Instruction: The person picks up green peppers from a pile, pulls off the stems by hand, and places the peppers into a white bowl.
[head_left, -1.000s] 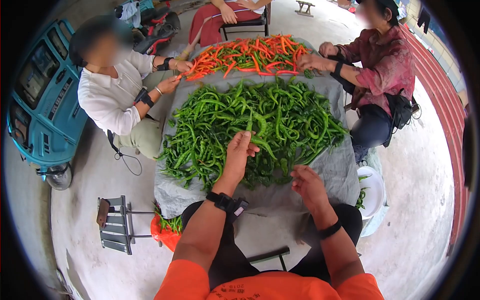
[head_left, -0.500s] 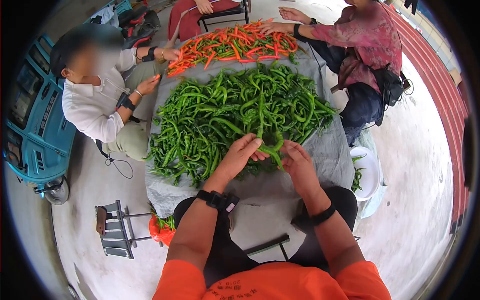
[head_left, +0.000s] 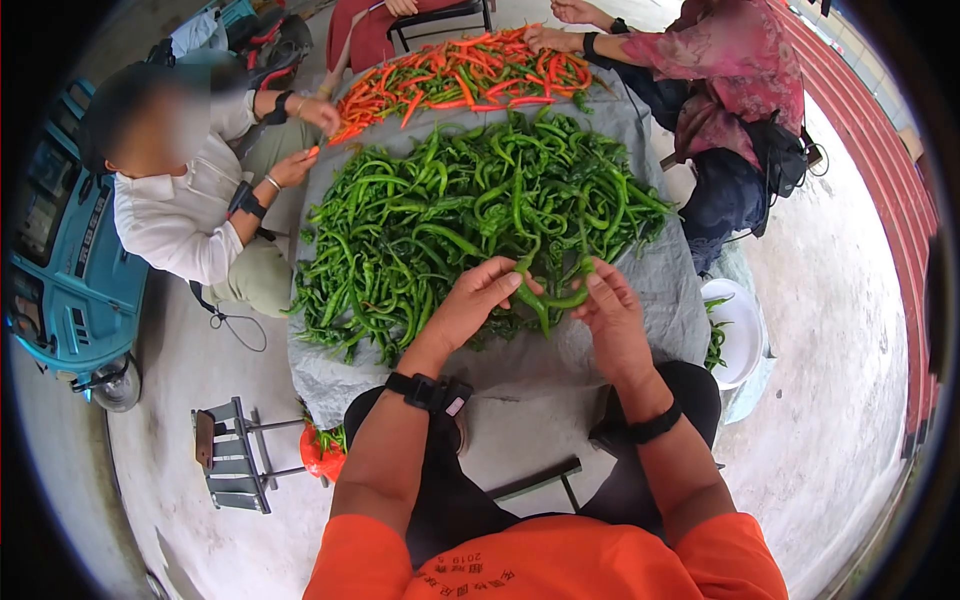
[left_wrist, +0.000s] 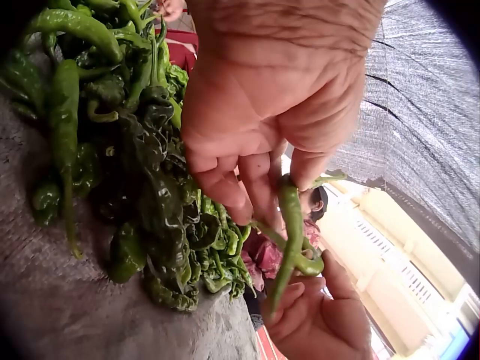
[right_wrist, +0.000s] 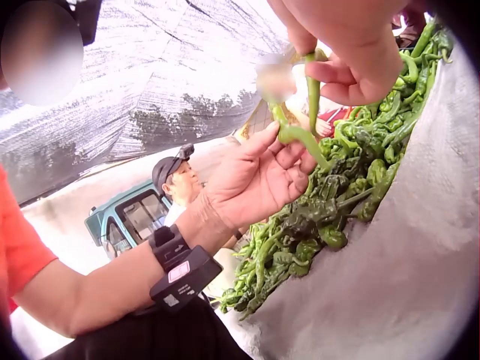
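Observation:
Over the near side of a heap of green chili peppers (head_left: 400,230), my left hand (head_left: 468,308) pinches a green chili pepper (left_wrist: 291,244) between thumb and fingers. It points down and toward me. Just to the right, my right hand (head_left: 615,325) holds a second, curved green pepper (head_left: 570,299) by its stem end between thumb and forefinger. The two peppers overlap in the left wrist view. From the right wrist view, my left palm (right_wrist: 259,184) faces up with its fingers loosely bent under its pepper, and the right hand's pepper (right_wrist: 313,101) hangs straight down.
A grey cloth (head_left: 340,385) covers the table under the heap. Red and orange chilies (head_left: 460,75) lie at its far end. People sit at the left, right and far sides. A white bucket (head_left: 738,340) stands at right; a red bag (head_left: 322,455) and folding stool (head_left: 232,455) at left.
My right hand has come up and inward from its place on the right, and now pinches the curved pepper beside the left hand. The person at left has moved a hand near the red chilies.

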